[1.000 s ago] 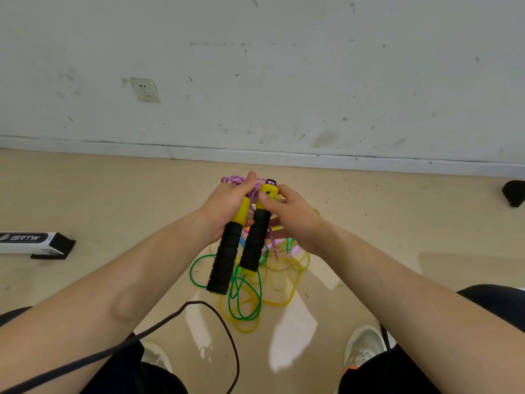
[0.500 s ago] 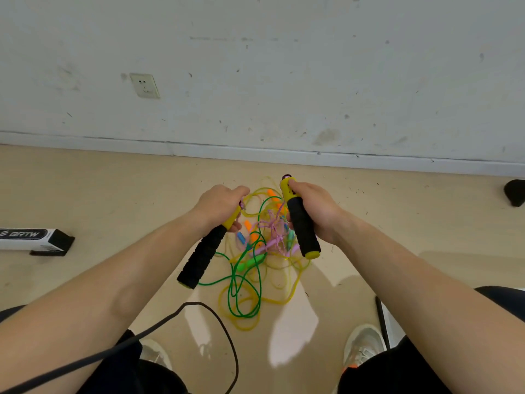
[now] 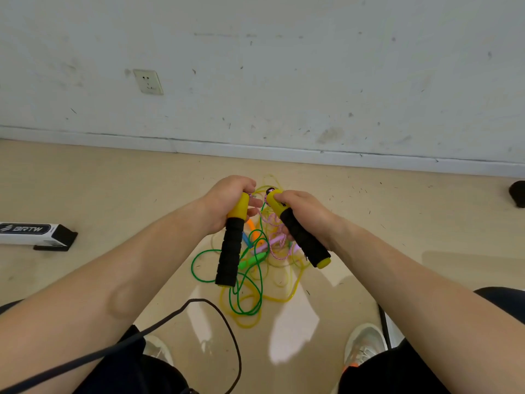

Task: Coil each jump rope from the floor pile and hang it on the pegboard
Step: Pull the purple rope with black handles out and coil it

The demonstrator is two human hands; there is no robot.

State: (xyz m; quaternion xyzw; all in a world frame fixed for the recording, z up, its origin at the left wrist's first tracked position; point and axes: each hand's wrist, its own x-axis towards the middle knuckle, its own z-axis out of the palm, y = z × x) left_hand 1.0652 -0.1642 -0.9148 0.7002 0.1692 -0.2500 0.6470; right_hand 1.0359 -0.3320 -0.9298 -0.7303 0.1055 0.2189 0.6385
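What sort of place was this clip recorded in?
Probably a bare indoor room, perhaps a training space: scuffed white wall with a socket, glossy beige floor, jump ropes piled on it.

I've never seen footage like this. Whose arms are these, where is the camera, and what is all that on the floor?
No machine here: these are a person's two bare arms, filmed by one wide-angle camera worn on the head, looking forward and down. The left hand grips the left handle, black foam with a yellow top. The right hand grips the matching right handle. Beneath them, on the beige floor, lies a tangled pile of jump ropes with green and yellow loops. A white box lies to the left, and a wall socket sits above.
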